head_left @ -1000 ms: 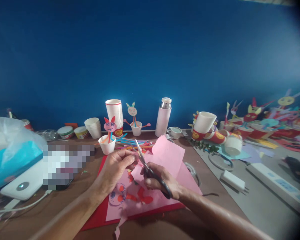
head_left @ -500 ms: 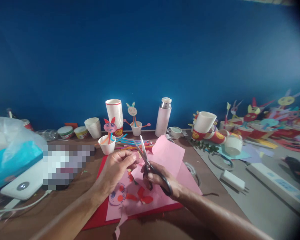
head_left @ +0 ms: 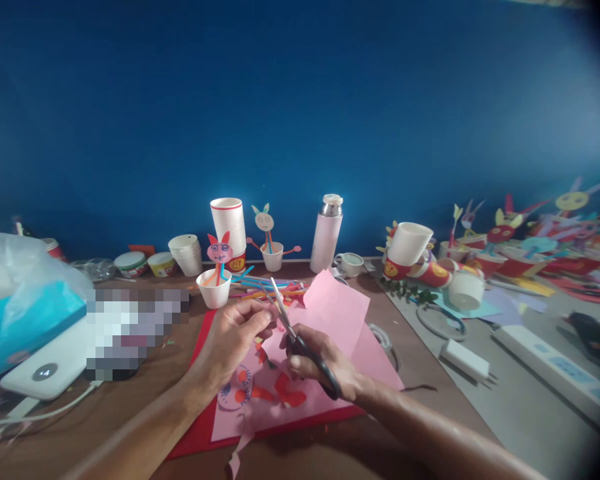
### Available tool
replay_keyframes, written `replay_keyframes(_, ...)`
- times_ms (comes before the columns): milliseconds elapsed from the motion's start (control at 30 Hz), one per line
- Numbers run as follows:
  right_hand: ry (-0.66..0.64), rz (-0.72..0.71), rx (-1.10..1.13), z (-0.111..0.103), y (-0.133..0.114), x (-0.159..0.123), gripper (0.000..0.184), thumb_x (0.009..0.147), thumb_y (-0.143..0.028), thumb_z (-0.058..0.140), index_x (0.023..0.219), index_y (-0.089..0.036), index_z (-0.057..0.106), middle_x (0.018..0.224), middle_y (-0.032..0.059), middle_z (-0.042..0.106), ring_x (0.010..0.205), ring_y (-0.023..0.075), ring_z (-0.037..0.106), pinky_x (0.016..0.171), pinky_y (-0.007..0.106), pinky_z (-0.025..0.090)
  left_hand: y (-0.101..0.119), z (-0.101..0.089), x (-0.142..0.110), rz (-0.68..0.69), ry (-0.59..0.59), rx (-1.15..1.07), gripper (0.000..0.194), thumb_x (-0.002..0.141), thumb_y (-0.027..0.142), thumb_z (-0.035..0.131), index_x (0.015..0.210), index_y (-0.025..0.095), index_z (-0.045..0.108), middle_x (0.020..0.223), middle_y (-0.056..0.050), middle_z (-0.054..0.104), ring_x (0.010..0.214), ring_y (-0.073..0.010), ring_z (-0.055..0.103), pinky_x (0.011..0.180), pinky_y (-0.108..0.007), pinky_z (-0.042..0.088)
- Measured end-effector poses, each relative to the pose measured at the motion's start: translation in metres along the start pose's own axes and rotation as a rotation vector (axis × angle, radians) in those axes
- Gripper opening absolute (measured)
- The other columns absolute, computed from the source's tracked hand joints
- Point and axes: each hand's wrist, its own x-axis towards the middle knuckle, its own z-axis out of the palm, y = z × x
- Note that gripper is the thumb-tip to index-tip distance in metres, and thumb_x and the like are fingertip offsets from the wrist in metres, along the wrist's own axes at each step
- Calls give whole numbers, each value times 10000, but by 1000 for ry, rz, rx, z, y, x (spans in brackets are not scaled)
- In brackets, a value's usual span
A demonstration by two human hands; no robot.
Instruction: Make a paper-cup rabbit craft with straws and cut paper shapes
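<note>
My right hand (head_left: 323,360) is closed round the dark handles of a pair of scissors (head_left: 283,308), whose blades are parted and point up and away. Beside the blades, my left hand (head_left: 240,330) pinches a small piece of paper (head_left: 274,311), mostly hidden by the fingers. Below both hands lie pink paper sheets (head_left: 337,310) on a red sheet (head_left: 187,430). A round pink paper face (head_left: 234,389) with drawn eyes and red paper cutouts (head_left: 289,392) rest on the pink paper.
Behind the hands stand a white paper cup with a paper figure (head_left: 215,291), a tall cup stack (head_left: 229,223) and a pink thermos (head_left: 327,240). A power bank (head_left: 40,373) lies left; a charger (head_left: 465,360) and power strip (head_left: 555,367) lie right, before several cup figures (head_left: 505,233).
The scissors turned more upright with blades wider apart, then tilted back left toward my left hand, blades closer together. My left hand has hardly moved.
</note>
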Motion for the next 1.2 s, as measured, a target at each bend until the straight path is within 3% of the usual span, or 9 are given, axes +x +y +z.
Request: replay_keyframes(1200,38,41,67,1,5,1,374,682,-431,638,874,-136,513,600,-33,486,482,61,438,472,199,365,-6,-1,1,17,-57,-2,91,666,229,601,644,142,617,650,-5,623,576,-122,576,605,-257,479)
